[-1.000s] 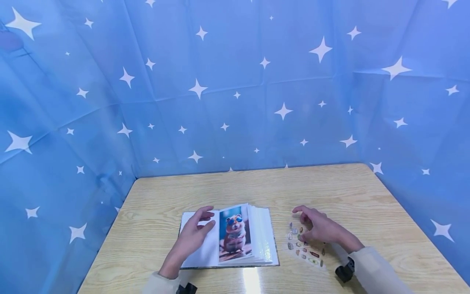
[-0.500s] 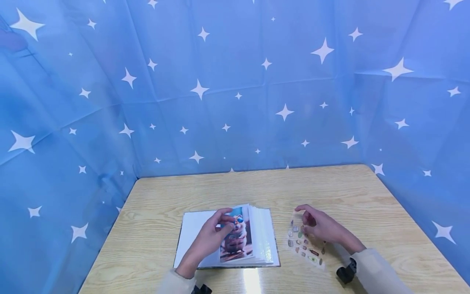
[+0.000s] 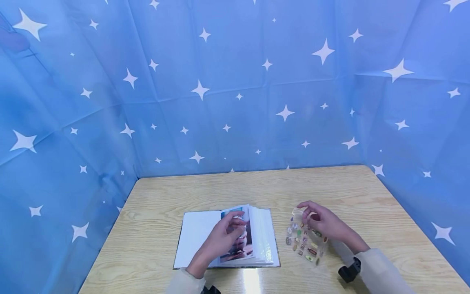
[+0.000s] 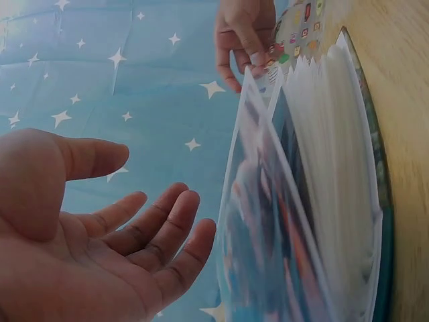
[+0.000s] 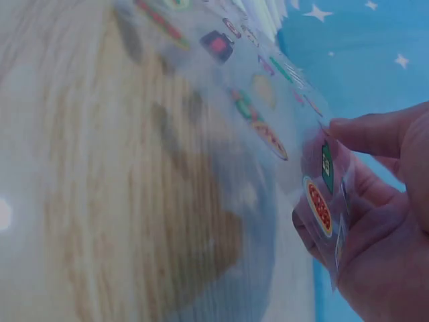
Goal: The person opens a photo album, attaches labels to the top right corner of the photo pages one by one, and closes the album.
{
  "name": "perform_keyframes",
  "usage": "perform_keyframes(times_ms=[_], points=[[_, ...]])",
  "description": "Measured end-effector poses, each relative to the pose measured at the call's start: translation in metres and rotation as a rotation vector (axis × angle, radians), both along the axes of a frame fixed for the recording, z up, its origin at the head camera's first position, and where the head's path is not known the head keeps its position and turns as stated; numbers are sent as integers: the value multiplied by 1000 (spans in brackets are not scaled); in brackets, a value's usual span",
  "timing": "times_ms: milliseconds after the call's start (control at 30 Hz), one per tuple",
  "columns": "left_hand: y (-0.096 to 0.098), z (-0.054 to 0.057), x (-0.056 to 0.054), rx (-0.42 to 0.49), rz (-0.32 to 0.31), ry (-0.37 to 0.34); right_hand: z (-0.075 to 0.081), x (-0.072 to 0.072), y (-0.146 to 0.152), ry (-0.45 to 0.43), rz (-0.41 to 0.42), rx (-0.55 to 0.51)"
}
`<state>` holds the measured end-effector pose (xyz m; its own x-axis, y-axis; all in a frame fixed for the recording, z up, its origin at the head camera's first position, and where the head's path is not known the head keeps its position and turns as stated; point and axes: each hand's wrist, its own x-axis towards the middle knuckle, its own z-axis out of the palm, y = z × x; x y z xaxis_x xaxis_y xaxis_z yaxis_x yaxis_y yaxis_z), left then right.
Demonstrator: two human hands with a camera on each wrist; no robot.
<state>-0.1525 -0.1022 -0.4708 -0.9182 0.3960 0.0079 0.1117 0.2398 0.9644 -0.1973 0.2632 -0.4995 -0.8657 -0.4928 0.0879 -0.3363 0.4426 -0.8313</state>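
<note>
An open photo album (image 3: 193, 239) lies on the table, its left side a blank white page. On its right side is a picture of a hamster in sunglasses (image 3: 235, 256), partly hidden by my left hand (image 3: 221, 237). In the left wrist view that hand (image 4: 100, 248) has its fingers loosely bent, apart from the album pages (image 4: 328, 147), with nothing in it. My right hand (image 3: 330, 224) pinches a clear sheet of small food stickers (image 3: 302, 241) by its upper right part. The right wrist view shows this sticker sheet (image 5: 268, 100) bending up from the table between thumb and fingers.
The wooden table (image 3: 176, 194) carries the album left of the sticker sheet. A blue curtain with white stars (image 3: 238, 122) hangs behind the table and along its sides. A bright reflection (image 3: 251, 279) shows near the front.
My left hand has moved right, from over the blank page to over the hamster picture. My right hand has lifted the sticker sheet a little off the table.
</note>
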Motion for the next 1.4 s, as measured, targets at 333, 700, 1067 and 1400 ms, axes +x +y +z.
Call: perform_keyframes(times_ms=[333, 700, 1067, 1400], points=[[15, -6, 0, -5, -16, -37, 10, 2, -1, -28, 7, -96], [31, -9, 2, -31, -3, -43, 19, 4, -5, -27, -28, -145], [42, -8, 1, -12, -2, -56, 37, 9, -18, 55, -52, -211], [50, -3, 4, 58, 13, -80, 50, 15, -40, 53, -132, -277]])
